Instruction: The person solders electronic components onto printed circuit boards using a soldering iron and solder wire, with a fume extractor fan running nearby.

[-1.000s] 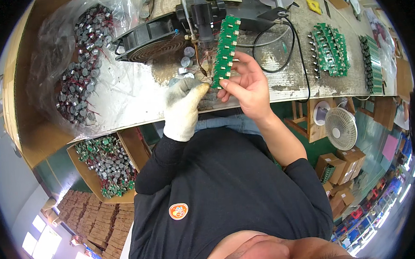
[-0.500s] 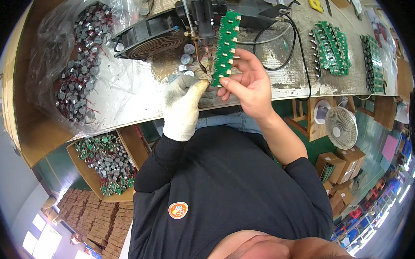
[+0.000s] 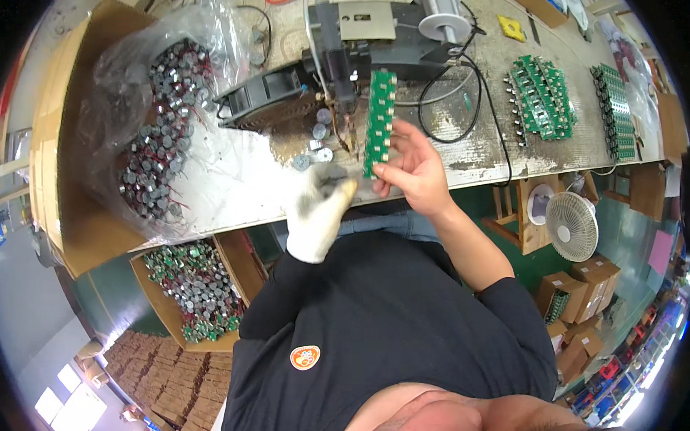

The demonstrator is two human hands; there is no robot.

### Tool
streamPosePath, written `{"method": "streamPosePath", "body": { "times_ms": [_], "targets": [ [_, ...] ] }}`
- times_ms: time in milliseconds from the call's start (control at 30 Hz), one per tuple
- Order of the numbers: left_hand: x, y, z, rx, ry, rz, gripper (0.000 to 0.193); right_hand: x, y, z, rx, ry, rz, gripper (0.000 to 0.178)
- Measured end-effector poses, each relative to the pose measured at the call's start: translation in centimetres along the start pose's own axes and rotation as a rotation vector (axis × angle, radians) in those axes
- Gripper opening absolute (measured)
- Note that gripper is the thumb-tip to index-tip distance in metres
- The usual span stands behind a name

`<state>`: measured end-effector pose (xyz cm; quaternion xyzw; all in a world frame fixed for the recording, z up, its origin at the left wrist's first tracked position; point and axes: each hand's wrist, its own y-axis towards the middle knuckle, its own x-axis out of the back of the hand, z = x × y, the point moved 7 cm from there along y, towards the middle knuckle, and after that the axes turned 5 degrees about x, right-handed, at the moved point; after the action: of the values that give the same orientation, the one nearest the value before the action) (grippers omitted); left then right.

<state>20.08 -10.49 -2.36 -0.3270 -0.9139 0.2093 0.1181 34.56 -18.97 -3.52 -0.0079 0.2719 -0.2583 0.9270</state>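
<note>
The left hand (image 3: 318, 213), in a white fabric glove, is near the front edge of a pale, worn tabletop (image 3: 236, 195), its fingers curled; whether they grip anything, I cannot tell. Beside it, the bare right hand (image 3: 414, 174) pinches the lower end of a long green circuit board with pale connectors (image 3: 380, 118) between thumb and fingers, holding it raised and slightly tilted. Just beyond the glove lie small round silver motors (image 3: 321, 131). Farther out are a black-framed cooling fan (image 3: 270, 95) and a reel of silver wire (image 3: 440, 12). Rightward lie 2 groups of green boards (image 3: 542, 99).
</note>
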Motion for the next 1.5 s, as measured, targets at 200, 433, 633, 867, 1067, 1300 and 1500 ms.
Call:
{"method": "streamPosePath", "body": {
  "times_ms": [200, 433, 633, 867, 1067, 1300, 1500],
  "targets": [
    [-1.6, -6.4, -3.4, -0.821, 0.693, -0.228, 0.019, 1.2, -4.4, -0.3, -0.221, -0.004, 0.063, 0.06],
    [-7.5, -7.0, -4.9, -1.036, 0.639, -0.326, 0.048, 0.9, -10.6, 3.3, -0.172, 0.007, 0.073, 0.053],
    [-11.8, -5.9, -7.9, -0.922, 0.185, 0.149, 0.035, 6.8, -12.3, 10.0, 0.369, -0.345, -0.238, 0.025],
    [-15.5, -3.6, -6.4, -0.173, -0.302, 0.546, 0.023, 8.2, -8.1, 11.7, 0.479, 0.147, -0.177, 0.008],
    [-16.0, -2.1, -7.6, -0.15, -0.362, 0.405, 0.025, 8.9, -4.5, 10.4, 0.284, 0.313, -0.134, 0.012],
    [-17.4, 2.2, -6.5, 0.019, -0.744, 0.515, 0.018, 9.1, -0.4, 7.5, 0.043, 0.551, -0.193, 0.024],
    [-16.4, 4.3, -5.5, -0.118, -0.515, 0.326, 0.017, 8.9, 0.8, 8.0, 0.084, 0.282, -0.185, 0.017]
  ]
}}
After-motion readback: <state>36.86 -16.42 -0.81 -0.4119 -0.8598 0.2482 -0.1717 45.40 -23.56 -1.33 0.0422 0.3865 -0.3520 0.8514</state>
